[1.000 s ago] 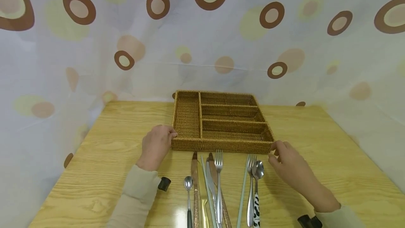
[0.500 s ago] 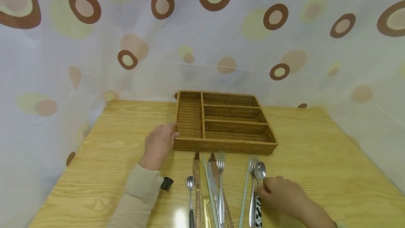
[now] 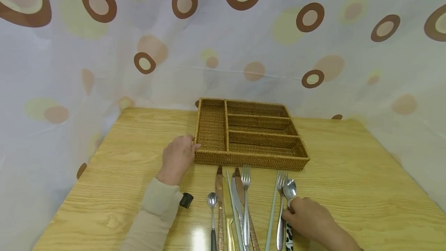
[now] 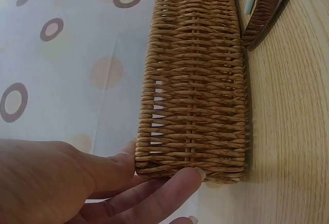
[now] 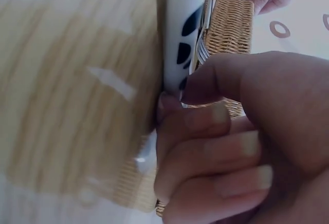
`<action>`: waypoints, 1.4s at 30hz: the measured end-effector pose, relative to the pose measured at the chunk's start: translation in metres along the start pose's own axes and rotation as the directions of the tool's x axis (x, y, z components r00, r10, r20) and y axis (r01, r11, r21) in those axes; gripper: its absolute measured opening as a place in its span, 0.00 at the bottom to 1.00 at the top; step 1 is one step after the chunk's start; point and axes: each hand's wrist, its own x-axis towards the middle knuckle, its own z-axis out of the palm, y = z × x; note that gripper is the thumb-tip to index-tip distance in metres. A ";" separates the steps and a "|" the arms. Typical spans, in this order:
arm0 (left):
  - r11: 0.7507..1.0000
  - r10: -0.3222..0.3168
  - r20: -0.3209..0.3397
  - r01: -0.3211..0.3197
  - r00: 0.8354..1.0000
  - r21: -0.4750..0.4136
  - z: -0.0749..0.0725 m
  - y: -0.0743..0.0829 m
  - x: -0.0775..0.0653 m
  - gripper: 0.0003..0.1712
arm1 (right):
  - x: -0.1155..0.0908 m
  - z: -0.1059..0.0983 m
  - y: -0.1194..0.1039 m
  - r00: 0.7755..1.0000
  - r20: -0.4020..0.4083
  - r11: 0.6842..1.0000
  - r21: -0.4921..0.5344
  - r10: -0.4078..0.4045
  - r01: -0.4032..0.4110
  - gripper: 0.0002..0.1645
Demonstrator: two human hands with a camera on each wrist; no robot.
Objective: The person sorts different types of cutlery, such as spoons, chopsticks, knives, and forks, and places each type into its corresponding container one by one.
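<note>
A wicker cutlery tray [image 3: 251, 160] with several compartments lies at the back of the table. My left hand [image 3: 178, 158] holds its near left corner; the left wrist view shows thumb and fingers at the end of the woven wall [image 4: 193, 100]. Lower right, my right hand [image 3: 311, 218] pinches a spoon [image 3: 290, 188] where its metal neck meets the black-and-white patterned handle [image 5: 182, 34]. Thumb and index finger meet at that handle's end in the right wrist view, other fingers curled beneath. Right beside the spoon lie a fork [image 3: 280, 204] and a pale green stick [image 3: 273, 212].
Left of these lie a small dark-handled spoon [image 3: 212, 200], a copper-coloured knife [image 3: 219, 193], a gold knife [image 3: 228, 208], a silver knife [image 3: 237, 195] and another fork [image 3: 246, 189]. A patterned cloth [image 3: 223, 49] hangs behind the wooden table [image 3: 366, 173].
My right hand has left the tray's near right corner, come down toward me and taken hold of the patterned spoon. My left hand has stayed at the tray's corner. The view has shifted slightly.
</note>
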 end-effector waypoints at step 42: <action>1.000 0.000 -0.020 0.000 1.000 -0.006 0.001 0.001 -0.001 0.13 | -0.004 -0.026 0.019 0.973 -0.193 0.990 0.024 -0.129 0.137 0.14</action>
